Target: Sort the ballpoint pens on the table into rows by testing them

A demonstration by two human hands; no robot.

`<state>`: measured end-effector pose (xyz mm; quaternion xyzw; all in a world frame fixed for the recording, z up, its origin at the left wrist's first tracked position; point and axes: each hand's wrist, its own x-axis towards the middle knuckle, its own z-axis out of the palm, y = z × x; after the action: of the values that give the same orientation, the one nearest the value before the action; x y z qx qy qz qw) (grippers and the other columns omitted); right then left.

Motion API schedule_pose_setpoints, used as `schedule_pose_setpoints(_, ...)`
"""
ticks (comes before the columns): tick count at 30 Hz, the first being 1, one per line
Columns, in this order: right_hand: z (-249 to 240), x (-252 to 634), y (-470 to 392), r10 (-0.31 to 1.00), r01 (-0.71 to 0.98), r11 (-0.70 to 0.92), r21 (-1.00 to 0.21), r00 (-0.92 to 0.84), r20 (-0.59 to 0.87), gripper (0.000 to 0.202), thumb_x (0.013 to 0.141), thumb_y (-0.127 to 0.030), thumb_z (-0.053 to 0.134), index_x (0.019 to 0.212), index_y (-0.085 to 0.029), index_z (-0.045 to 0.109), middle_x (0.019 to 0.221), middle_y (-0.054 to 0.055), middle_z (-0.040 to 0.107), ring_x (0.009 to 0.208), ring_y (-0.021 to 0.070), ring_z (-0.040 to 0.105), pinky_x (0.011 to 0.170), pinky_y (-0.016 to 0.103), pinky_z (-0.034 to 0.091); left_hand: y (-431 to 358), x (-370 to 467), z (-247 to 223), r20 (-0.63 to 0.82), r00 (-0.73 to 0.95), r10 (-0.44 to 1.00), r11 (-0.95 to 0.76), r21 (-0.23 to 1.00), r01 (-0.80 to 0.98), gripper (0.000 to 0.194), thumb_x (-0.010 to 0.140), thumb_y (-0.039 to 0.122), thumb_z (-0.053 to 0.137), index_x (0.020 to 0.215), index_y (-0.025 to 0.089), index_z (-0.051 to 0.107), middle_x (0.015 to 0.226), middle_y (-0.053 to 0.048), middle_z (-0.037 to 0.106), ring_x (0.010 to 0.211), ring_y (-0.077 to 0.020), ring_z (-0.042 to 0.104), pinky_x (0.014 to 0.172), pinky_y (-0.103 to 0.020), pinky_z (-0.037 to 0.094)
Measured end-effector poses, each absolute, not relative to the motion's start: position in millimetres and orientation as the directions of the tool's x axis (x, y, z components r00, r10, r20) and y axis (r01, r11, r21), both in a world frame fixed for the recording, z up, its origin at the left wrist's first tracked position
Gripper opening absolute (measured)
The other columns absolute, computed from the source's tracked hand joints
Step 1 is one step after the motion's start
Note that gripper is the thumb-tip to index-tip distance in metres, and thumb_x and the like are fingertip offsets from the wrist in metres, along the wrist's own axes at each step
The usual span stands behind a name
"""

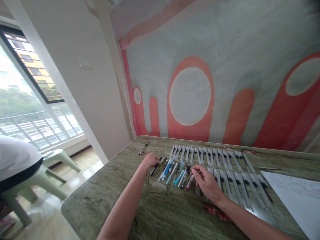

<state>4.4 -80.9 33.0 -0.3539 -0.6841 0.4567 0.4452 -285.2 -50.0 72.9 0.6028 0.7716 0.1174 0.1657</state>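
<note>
At far L, pale green plastic stools [53, 160] are standing on glossy floor, w/ rounded white fabric [17, 156] lying over one, its edge dark. The table [95, 200] is showing a streaky green-brown surface & a rounded corner. A slim dark-and-clear pen [144, 148] is lying apart nr the back L edge. Next, the left hand [150, 160] is bending its fingers onto a thin black pen [156, 166]; can't tell if they're pinching or only touching. Just R, mixed pens [172, 171] are lying side by side on the table: smooth plastic barrels, blue, white, teal, black. At that group's R end, the right hand [205, 182] is curling its fingers by a pink-ended pen [190, 182]; can't tell if they're gripping it. Behind & to the R, long clear plastic tubes w/ black bits are forming a back row [207, 156] & a front row [237, 188]. At far R, flat white paper [297, 200] is showing faint writing.
</note>
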Motion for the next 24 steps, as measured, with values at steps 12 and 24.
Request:
schedule_pose_setpoints(12,31,4,-80,0.887,0.094,0.342,-0.935,-0.36,0.288,0.027,0.081,-0.043,0.041,0.087,-0.018,0.053,0.071,0.001,0.059,0.048,0.0109,0.048,0.046,0.023,0.04,-46,-276,58,-0.126,-0.216,0.968,0.247,0.349,0.904,0.019,0.061,0.028,0.056,0.065,0.013,0.067,0.047,0.0,0.056,0.047,-0.0102,0.05,0.05,-0.019,0.037)
schedule_pose_setpoints(24,33,5,-81,0.875,0.108,0.381,-0.918,-0.365,0.32,0.029,0.081,-0.042,0.041,0.086,-0.017,0.054,0.069,0.001,0.058,0.049,0.0109,0.048,0.046,0.022,0.04,-44,-278,56,-0.141,-0.226,0.964,0.264,0.379,0.887,0.02,0.06,0.028,0.057,0.067,0.012,0.067,0.05,-0.001,0.058,0.048,-0.0104,0.052,0.049,-0.019,0.038)
